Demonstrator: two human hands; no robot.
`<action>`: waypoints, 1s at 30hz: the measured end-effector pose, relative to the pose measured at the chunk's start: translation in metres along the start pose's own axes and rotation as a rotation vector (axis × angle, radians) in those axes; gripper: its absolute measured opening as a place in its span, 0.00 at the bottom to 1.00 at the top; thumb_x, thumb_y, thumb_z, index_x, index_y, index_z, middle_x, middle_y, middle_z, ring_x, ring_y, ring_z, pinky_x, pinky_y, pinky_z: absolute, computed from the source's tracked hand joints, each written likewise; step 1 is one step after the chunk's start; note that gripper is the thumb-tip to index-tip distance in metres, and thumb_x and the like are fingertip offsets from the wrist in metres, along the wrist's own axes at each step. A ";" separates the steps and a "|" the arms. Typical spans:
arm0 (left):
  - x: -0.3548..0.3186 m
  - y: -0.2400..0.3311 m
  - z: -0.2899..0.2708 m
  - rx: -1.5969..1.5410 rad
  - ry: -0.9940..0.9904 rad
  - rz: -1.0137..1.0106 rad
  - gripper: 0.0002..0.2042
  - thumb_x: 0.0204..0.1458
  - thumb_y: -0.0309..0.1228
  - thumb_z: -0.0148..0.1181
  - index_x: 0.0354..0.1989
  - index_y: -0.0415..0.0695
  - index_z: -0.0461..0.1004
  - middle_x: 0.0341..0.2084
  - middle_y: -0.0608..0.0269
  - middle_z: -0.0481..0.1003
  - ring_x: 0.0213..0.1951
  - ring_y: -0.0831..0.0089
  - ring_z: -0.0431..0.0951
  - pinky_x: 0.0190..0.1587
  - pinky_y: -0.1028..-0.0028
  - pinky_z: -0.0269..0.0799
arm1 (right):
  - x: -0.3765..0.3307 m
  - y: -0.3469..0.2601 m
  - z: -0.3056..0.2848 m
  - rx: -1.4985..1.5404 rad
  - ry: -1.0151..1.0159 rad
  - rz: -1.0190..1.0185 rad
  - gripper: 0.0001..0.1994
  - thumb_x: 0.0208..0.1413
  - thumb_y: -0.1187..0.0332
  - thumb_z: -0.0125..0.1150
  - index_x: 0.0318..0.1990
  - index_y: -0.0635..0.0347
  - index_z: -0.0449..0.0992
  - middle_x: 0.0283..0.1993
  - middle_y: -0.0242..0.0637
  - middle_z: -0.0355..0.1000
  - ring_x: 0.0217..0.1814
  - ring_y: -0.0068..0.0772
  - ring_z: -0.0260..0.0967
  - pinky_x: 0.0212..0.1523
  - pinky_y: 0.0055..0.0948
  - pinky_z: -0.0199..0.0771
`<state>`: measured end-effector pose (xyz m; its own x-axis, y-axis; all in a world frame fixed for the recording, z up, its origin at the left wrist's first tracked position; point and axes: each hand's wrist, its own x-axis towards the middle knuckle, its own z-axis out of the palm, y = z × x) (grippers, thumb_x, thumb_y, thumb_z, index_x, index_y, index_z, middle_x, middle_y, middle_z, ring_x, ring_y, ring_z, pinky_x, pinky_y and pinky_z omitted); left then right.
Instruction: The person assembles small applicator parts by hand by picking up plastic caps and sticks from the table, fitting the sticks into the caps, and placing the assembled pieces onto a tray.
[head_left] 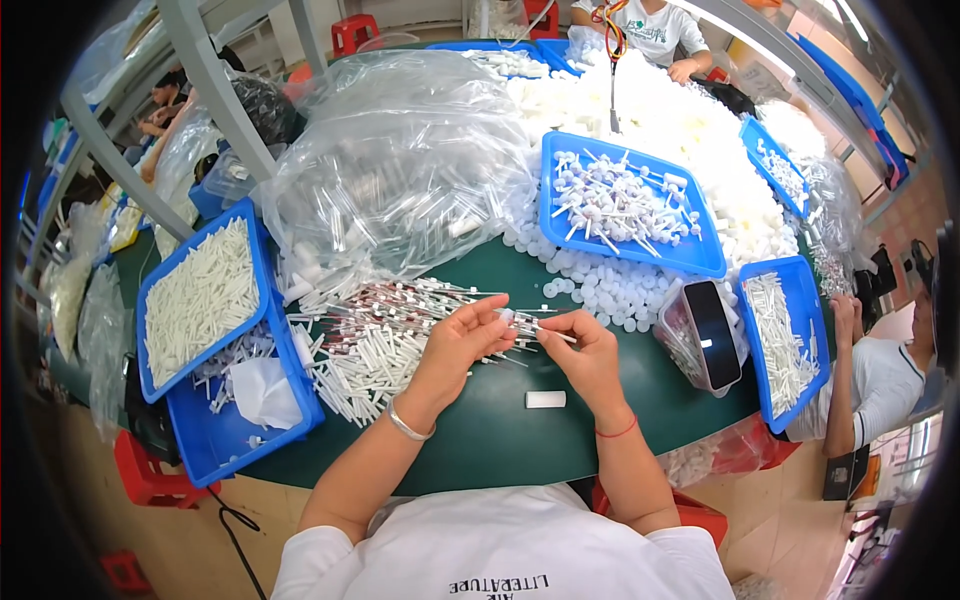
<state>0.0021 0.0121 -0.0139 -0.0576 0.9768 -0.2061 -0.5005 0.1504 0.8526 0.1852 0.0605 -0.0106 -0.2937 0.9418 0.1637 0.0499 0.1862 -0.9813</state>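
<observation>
A round green tabletop (500, 420) fills the view, crowded with blue trays and clear plastic bags, with other people seated around its far and right edges. The person's left hand (462, 338) and right hand (590, 352) meet just above the tabletop's near middle, both pinched on a thin clear tube (530, 326) with a small white end piece — the left fingers closed on the white end, the right fingertips gripping the shaft. Just below the right hand a single white cap (545, 399) lies on the bare green. To the left of the hands sprawls a loose pile of thin tubes and white sticks (370, 345), spilling from a large clear bag (400, 170). Farther left, a blue tray of white sticks (200, 295) rests on another blue tray (225, 440). Beyond the hands, loose white caps (600, 285) lie scattered in front of a blue tray of assembled pieces (625, 205). A phone (712, 333) leans to the right — beside it another blue tray (790, 340).
</observation>
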 end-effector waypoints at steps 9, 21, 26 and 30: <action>-0.003 0.003 -0.007 0.019 -0.038 -0.100 0.17 0.56 0.27 0.58 0.53 0.34 0.69 0.39 0.59 0.76 0.39 0.76 0.78 0.44 0.78 0.75 | 0.001 -0.004 -0.002 -0.198 -0.027 -0.162 0.05 0.47 0.77 0.65 0.33 0.65 0.78 0.30 0.31 0.70 0.28 0.15 0.66 0.28 0.16 0.65; -0.002 -0.001 -0.009 0.148 -0.036 -0.009 0.16 0.54 0.25 0.60 0.51 0.35 0.70 0.39 0.58 0.76 0.38 0.76 0.78 0.42 0.79 0.76 | 0.000 -0.011 -0.002 -0.231 -0.044 -0.193 0.05 0.46 0.79 0.64 0.33 0.65 0.78 0.31 0.33 0.71 0.29 0.18 0.66 0.29 0.18 0.66; -0.003 -0.002 -0.006 0.163 -0.070 -0.015 0.16 0.53 0.25 0.61 0.49 0.34 0.71 0.38 0.58 0.76 0.38 0.76 0.78 0.42 0.79 0.76 | 0.000 -0.009 0.001 -0.217 -0.107 -0.182 0.05 0.47 0.79 0.65 0.33 0.65 0.77 0.32 0.34 0.71 0.30 0.20 0.68 0.30 0.19 0.69; -0.002 -0.002 -0.005 0.164 -0.091 -0.110 0.14 0.53 0.25 0.61 0.46 0.33 0.73 0.36 0.58 0.77 0.35 0.76 0.79 0.40 0.79 0.76 | -0.002 -0.006 0.002 -0.250 -0.144 -0.204 0.04 0.48 0.78 0.64 0.33 0.66 0.77 0.32 0.35 0.72 0.30 0.21 0.68 0.30 0.20 0.70</action>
<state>-0.0013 0.0092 -0.0176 0.0716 0.9617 -0.2647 -0.3515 0.2727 0.8956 0.1839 0.0574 -0.0047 -0.4521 0.8324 0.3204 0.2031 0.4459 -0.8717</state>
